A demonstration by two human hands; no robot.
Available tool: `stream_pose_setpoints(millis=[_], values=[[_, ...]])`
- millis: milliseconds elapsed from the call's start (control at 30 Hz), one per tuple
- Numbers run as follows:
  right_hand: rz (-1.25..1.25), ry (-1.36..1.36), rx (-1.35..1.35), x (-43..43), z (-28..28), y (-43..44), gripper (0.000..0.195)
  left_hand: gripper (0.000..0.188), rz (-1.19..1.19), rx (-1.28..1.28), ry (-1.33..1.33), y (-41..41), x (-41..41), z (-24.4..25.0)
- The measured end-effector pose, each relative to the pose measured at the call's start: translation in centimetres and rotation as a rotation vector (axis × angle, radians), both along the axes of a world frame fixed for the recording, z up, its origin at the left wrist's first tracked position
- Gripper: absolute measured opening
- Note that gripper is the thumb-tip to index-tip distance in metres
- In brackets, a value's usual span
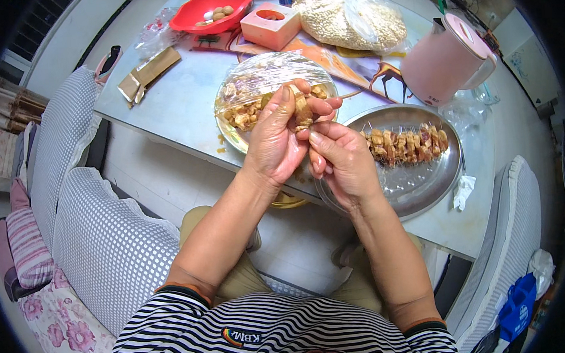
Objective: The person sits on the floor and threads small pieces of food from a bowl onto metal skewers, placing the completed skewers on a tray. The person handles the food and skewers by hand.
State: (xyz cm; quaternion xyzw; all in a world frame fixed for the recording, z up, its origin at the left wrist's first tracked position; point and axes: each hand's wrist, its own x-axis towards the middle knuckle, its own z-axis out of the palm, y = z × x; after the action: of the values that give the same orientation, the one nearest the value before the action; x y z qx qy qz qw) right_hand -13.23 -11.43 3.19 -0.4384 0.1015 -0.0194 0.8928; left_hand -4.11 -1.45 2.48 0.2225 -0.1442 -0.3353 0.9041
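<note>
My left hand (273, 145) curls around marinated meat pieces (303, 111) stacked in a row, seemingly on a thin skewer mostly hidden by my fingers. Just below the meat, the thumb and fingers of my right hand (342, 156) pinch the lower end of this piece. Behind my left hand lies a round plate (231, 142) of loose meat chunks (242, 117), partly covered with clear plastic wrap (262, 78). To the right, an oval metal tray (423, 185) holds several finished meat skewers (406, 144) side by side. My right wrist overlaps the tray's left part.
Along the table's (162, 116) far side are a red bowl (181, 25) with walnuts, a pink tissue box (273, 29), a bag of puffed snacks (345, 17) and a pink electric kettle (445, 64). A torn cardboard box (150, 75) lies left. Crumpled tissue (464, 192) sits beside the tray.
</note>
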Motion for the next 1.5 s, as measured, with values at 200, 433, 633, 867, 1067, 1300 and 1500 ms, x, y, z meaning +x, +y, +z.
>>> stream_pose_setpoints(millis=[200,433,633,867,1067,1300,1500], values=[[-0.195,-0.043,-0.197,0.0,0.2,0.9,0.022,0.029,-0.009,0.029,-0.034,-0.3,-0.4,-0.4],[-0.083,0.018,-0.117,0.2,0.8,-0.5,0.015,0.032,-0.055,0.1,-0.075,0.1,-0.1,0.2],[-0.007,0.058,-0.185,0.1,0.5,-1.8,0.011,0.033,0.074,0.164,-0.2,0.4,1.2,0.5],[-0.021,0.068,-0.031,0.4,0.0,-1.8,0.009,0.027,0.065,0.146,-0.157,0.5,1.5,0.6],[-0.145,0.002,-0.106,0.4,0.0,-1.3,0.007,0.025,0.078,0.171,-0.182,0.3,1.3,0.0],[-0.312,-0.084,-0.545,0.3,0.3,-0.3,0.006,0.027,0.07,0.227,-0.2,0.0,1.3,-0.4],[-0.218,-0.06,-0.599,0.4,-0.4,-2.1,0.006,0.04,0.121,0.384,-0.238,0.0,1.3,0.1]])
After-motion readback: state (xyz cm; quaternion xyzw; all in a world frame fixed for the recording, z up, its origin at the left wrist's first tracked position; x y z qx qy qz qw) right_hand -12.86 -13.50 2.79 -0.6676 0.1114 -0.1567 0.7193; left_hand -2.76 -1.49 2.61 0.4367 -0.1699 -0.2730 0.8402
